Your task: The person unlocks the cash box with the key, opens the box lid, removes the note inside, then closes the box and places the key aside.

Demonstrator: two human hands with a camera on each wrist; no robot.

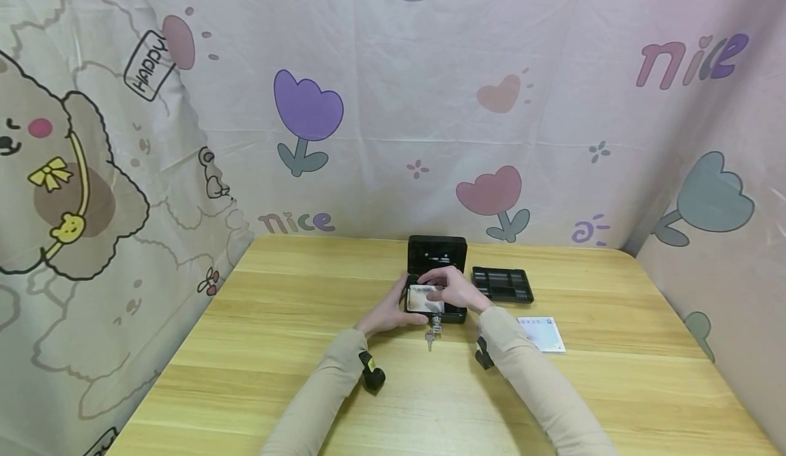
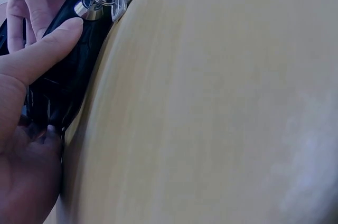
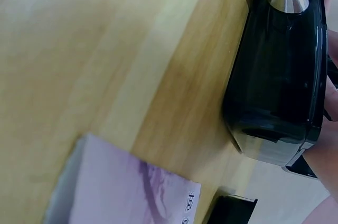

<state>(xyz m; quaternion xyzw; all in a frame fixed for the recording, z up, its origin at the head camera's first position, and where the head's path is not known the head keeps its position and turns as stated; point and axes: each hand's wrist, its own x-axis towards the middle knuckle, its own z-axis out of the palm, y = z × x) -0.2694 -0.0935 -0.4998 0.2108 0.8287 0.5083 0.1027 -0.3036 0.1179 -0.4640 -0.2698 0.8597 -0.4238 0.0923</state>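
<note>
While your left hand grips the left front corner of the box, its thumb lies pressed along the box's front wall, and the other fingers are curled around the side. Your right hand reaches over the open box from the right, fingers slightly curled and close together on the banknotes lying inside; whether they pinch the notes cannot be told.

The box sits at the middle of the table, its lid standing upright at the back. A lock is set in the front wall, with keys hanging from it onto the table, touching the surface just in front of the box.

To the right of the box, just beside it, lies a black tray. Nearer you, right of your right forearm, lies a card, flat and apart from both box and tray. A printed cloth closes off the table on three sides.
</note>
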